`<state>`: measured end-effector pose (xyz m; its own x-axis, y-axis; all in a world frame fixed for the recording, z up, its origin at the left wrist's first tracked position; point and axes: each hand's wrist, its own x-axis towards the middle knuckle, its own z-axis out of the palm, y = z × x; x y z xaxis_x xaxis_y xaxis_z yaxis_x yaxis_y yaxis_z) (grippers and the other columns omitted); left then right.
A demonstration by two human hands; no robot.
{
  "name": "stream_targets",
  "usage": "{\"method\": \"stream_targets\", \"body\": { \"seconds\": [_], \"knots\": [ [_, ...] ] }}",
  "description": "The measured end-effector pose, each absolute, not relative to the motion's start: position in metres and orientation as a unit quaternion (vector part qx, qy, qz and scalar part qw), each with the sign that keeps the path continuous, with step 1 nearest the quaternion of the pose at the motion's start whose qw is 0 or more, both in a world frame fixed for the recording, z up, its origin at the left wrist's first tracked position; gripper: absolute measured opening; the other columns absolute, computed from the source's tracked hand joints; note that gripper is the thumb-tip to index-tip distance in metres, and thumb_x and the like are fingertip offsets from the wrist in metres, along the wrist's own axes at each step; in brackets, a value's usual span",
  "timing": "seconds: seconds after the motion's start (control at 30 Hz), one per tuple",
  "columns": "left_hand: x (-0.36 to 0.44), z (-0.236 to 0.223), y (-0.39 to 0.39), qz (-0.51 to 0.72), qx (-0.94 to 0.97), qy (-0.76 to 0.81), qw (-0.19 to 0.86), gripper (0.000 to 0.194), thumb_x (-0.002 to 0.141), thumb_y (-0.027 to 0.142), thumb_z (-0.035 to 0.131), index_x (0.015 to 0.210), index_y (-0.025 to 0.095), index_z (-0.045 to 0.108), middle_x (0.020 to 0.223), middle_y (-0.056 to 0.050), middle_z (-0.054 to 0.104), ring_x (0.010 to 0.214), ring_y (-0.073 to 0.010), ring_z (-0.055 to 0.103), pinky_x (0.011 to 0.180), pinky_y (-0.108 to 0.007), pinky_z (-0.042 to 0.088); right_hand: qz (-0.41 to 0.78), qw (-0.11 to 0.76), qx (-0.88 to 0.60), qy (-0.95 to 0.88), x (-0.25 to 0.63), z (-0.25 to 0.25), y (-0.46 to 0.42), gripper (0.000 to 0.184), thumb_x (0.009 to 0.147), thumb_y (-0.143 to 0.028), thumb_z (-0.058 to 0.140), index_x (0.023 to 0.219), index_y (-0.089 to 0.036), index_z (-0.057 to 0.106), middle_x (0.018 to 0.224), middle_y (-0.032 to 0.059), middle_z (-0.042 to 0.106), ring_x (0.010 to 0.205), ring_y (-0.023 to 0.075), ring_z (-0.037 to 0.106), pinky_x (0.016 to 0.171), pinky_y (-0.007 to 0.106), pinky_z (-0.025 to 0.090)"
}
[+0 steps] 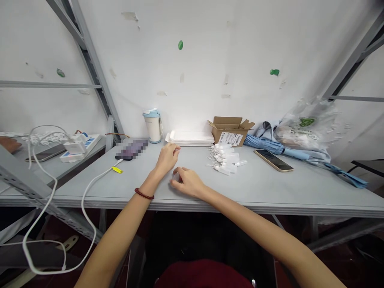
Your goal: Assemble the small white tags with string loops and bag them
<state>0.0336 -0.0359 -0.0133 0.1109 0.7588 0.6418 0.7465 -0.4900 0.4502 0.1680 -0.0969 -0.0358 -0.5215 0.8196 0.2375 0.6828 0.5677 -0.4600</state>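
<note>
My left hand reaches forward over the grey table, its fingers curled together just short of a flat stack of white trays. I cannot see anything in it. My right hand rests on the table closer to me, fingers curled down over what looks like a small white piece that is mostly hidden. A pile of small white plastic parts lies to the right of both hands. A red bead bracelet is on my left wrist.
At the back stand a white-and-blue cup and an open cardboard box. A phone, a blue umbrella and a plastic bag lie to the right. A white cable, a power strip and another person's hand are on the left.
</note>
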Motion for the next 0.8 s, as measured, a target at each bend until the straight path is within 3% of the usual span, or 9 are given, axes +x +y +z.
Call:
{"method": "stream_targets", "body": {
  "seconds": [0.1,0.2,0.37,0.53,0.67,0.8],
  "knots": [
    [0.044,-0.019,-0.044,0.434,0.763,0.478,0.022,0.018,0.083,0.013,0.049,0.089,0.013,0.066,0.093,-0.009,0.063,0.078,-0.0173,0.060,0.074,-0.032,0.050,0.146,0.208,-0.436,-0.864,0.176,-0.036,-0.099,0.032,0.080,-0.027,0.056,0.108,-0.012,0.055,0.098,0.0098,0.065,0.078,0.0187,0.059,0.067,0.027,0.037],
    [0.050,-0.022,-0.047,0.452,0.768,0.453,0.028,0.018,0.083,0.013,0.049,0.088,0.015,0.066,0.092,-0.007,0.063,0.079,-0.0167,0.060,0.074,-0.031,0.051,0.119,0.188,-0.435,-0.872,0.180,-0.035,-0.100,0.023,0.085,-0.020,0.049,0.103,-0.011,0.057,0.106,0.0145,0.065,0.088,0.0217,0.061,0.071,0.029,0.038],
    [0.047,-0.017,-0.045,0.495,0.722,0.472,0.099,0.014,0.079,0.017,0.054,0.085,0.016,0.067,0.090,-0.007,0.065,0.074,-0.0164,0.061,0.068,-0.031,0.051,0.085,0.163,-0.457,-0.870,0.181,-0.034,-0.102,0.020,0.092,-0.025,0.043,0.101,-0.012,0.056,0.103,0.0160,0.065,0.090,0.0246,0.062,0.073,0.031,0.038],
    [0.043,-0.009,-0.044,0.570,0.614,0.487,0.246,0.018,0.074,0.027,0.062,0.085,0.014,0.067,0.083,-0.005,0.067,0.058,-0.0129,0.059,0.063,-0.031,0.051,0.130,0.215,-0.484,-0.838,0.200,-0.032,-0.102,0.025,0.096,-0.028,0.036,0.114,-0.014,0.046,0.108,0.0149,0.065,0.092,0.0236,0.063,0.073,0.029,0.038],
    [0.044,-0.006,-0.048,0.620,0.555,0.468,0.298,0.026,0.069,0.031,0.066,0.087,0.012,0.066,0.083,-0.005,0.066,0.062,-0.0124,0.059,0.066,-0.030,0.050,0.166,0.245,-0.512,-0.807,0.229,-0.031,-0.103,0.031,0.097,-0.032,0.031,0.119,-0.013,0.041,0.098,0.0138,0.066,0.087,0.0236,0.061,0.072,0.029,0.037],
    [0.051,-0.003,-0.057,0.556,0.567,0.483,0.370,0.025,0.066,0.028,0.069,0.085,0.012,0.066,0.077,-0.003,0.065,0.063,-0.0127,0.058,0.070,-0.032,0.050,0.214,0.301,-0.481,-0.795,0.247,-0.030,-0.103,0.027,0.096,-0.035,0.030,0.109,-0.016,0.043,0.086,0.0071,0.062,0.077,0.0205,0.056,0.069,0.029,0.037]
  ]
}}
